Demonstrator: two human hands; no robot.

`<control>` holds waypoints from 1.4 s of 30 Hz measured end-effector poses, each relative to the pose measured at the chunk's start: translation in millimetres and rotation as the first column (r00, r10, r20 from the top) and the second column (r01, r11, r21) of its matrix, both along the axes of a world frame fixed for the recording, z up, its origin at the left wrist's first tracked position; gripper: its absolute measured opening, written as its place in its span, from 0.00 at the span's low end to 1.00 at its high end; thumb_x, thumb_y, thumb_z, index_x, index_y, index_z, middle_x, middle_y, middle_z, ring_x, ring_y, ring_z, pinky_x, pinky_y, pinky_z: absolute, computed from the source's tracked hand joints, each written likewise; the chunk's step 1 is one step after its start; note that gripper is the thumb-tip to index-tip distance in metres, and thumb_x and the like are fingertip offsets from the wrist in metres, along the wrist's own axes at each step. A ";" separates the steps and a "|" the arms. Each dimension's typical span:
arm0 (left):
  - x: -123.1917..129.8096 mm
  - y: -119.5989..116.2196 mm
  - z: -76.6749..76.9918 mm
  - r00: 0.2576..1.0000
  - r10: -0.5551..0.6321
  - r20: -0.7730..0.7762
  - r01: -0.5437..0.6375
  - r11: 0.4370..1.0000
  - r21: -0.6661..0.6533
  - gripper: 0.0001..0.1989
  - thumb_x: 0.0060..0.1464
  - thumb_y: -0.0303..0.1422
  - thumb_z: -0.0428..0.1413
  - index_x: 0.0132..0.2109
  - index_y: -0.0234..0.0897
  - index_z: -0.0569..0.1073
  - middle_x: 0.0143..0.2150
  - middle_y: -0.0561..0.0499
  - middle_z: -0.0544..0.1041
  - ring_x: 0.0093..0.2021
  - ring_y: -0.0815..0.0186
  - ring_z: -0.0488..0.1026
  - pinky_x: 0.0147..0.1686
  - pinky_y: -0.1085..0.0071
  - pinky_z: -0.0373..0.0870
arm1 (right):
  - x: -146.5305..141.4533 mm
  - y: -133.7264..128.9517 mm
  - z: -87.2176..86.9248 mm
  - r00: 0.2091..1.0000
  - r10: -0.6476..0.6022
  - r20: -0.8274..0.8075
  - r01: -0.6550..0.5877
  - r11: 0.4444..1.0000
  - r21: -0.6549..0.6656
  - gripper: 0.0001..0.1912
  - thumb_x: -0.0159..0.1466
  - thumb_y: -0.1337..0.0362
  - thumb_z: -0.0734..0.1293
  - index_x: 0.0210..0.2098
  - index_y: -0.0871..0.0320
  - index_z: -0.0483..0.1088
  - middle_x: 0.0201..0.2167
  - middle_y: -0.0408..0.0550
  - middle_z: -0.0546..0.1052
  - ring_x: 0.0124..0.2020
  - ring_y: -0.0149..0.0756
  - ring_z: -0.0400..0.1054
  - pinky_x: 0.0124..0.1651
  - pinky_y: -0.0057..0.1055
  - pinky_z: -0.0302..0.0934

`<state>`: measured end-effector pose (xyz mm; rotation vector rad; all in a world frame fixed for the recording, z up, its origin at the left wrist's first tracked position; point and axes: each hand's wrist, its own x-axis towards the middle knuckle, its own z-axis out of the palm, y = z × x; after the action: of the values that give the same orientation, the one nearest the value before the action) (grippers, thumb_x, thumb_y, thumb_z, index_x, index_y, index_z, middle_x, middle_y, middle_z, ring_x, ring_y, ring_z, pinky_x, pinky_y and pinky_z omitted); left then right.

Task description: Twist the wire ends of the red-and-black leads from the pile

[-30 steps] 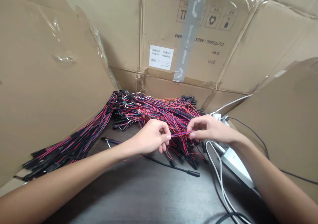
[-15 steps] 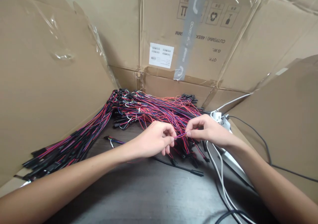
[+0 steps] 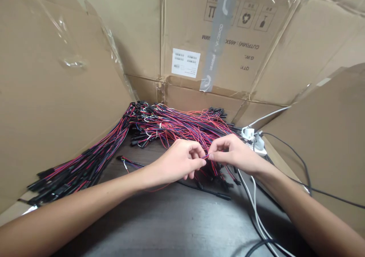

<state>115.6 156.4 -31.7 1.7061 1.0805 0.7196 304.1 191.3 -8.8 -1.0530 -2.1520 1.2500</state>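
Note:
My left hand [image 3: 182,160] pinches thin red and purple wires [image 3: 206,157] between thumb and forefinger. Close beside it on the right, my right hand [image 3: 230,152] is closed on the same wires, its fingertips almost touching those of the left. A harness end with a small black connector [image 3: 122,158] and a white wire lies to the left of my left hand, partly hidden behind the forearm. Behind both hands is a large pile of red, purple and black wire harnesses [image 3: 182,122].
More harnesses [image 3: 82,165] lie fanned out at the left. Cardboard walls [image 3: 142,29] enclose the dark table [image 3: 171,222]. A power strip [image 3: 258,148] with white plugs stands at the right, and white and black cables [image 3: 256,211] run toward the front edge.
My right hand has moved left toward my left hand, so the stretch of wire between them is shorter. The harness end at the left has shifted slightly left.

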 end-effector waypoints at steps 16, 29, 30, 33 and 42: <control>-3.7 5.2 4.9 0.999 -0.035 0.016 0.037 0.994 -0.104 0.03 0.50 0.28 0.54 0.32 0.32 0.71 0.22 0.54 0.72 0.21 0.71 0.71 0.22 0.74 0.69 | -0.6 -0.2 -1.2 0.997 0.050 0.060 -0.051 0.999 0.013 0.05 0.54 0.66 0.67 0.24 0.63 0.72 0.18 0.40 0.68 0.20 0.25 0.57 0.25 0.24 0.52; -6.8 11.3 11.0 0.990 -0.111 -0.090 0.115 0.993 0.037 0.01 0.44 0.24 0.59 0.28 0.32 0.75 0.26 0.55 0.74 0.27 0.72 0.68 0.29 0.75 0.64 | 1.7 -2.2 2.5 0.990 0.114 0.077 -0.105 0.988 -0.113 0.04 0.53 0.68 0.68 0.24 0.63 0.72 0.16 0.38 0.65 0.18 0.23 0.53 0.21 0.22 0.48; -7.1 11.4 11.2 0.989 -0.118 -0.090 0.121 0.992 0.029 0.01 0.44 0.24 0.59 0.28 0.32 0.75 0.26 0.55 0.74 0.27 0.72 0.68 0.29 0.75 0.64 | 1.7 -2.3 3.1 0.991 0.109 0.073 -0.100 0.988 -0.121 0.04 0.53 0.68 0.68 0.24 0.63 0.72 0.16 0.38 0.65 0.18 0.23 0.53 0.21 0.22 0.48; -7.9 11.2 12.1 0.988 -0.121 -0.091 0.123 0.992 0.019 0.01 0.44 0.24 0.58 0.28 0.32 0.75 0.25 0.56 0.74 0.26 0.72 0.67 0.29 0.75 0.63 | 1.8 -2.3 4.4 0.995 0.087 0.050 -0.079 0.987 -0.141 0.04 0.52 0.68 0.69 0.23 0.63 0.73 0.15 0.38 0.66 0.18 0.23 0.53 0.21 0.22 0.48; -7.1 10.4 12.1 0.992 0.024 0.120 -0.017 0.998 -0.062 0.03 0.43 0.27 0.60 0.27 0.32 0.73 0.24 0.55 0.72 0.26 0.72 0.66 0.31 0.73 0.62 | -2.0 -2.5 -8.0 0.936 -0.180 -0.301 0.069 0.936 -0.344 0.10 0.51 0.62 0.74 0.26 0.62 0.71 0.15 0.38 0.67 0.15 0.21 0.56 0.16 0.19 0.46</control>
<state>108.5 166.8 -19.6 1.5819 1.0267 0.7851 302.1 188.8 -16.8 -1.0052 -1.6352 1.6317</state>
